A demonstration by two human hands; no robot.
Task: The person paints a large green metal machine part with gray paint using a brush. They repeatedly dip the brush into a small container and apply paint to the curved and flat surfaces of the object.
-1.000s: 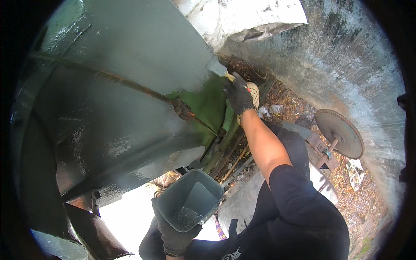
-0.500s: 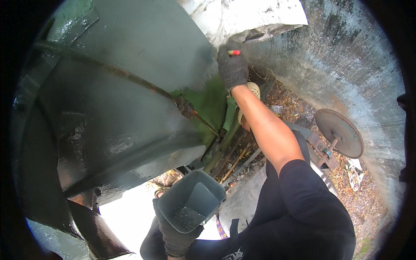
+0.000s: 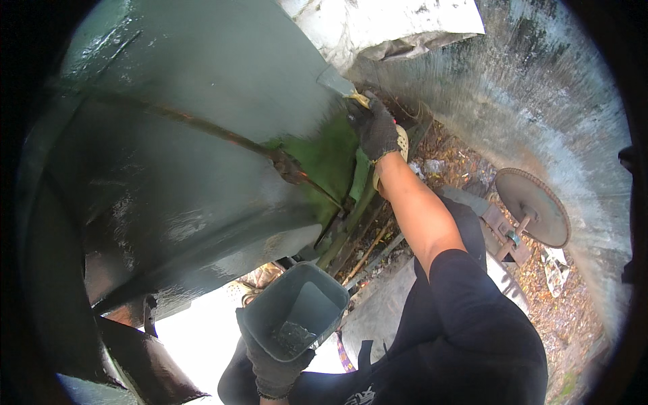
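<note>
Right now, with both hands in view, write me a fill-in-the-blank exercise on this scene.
The left hand holds a tub; the right hand grips a ____.
Both hands wear dark ____.
The sheet at the top is mostly ____.
In the picture, the disc is to the ____ of the tub.

Missing words: brush; gloves; white; right.
</note>
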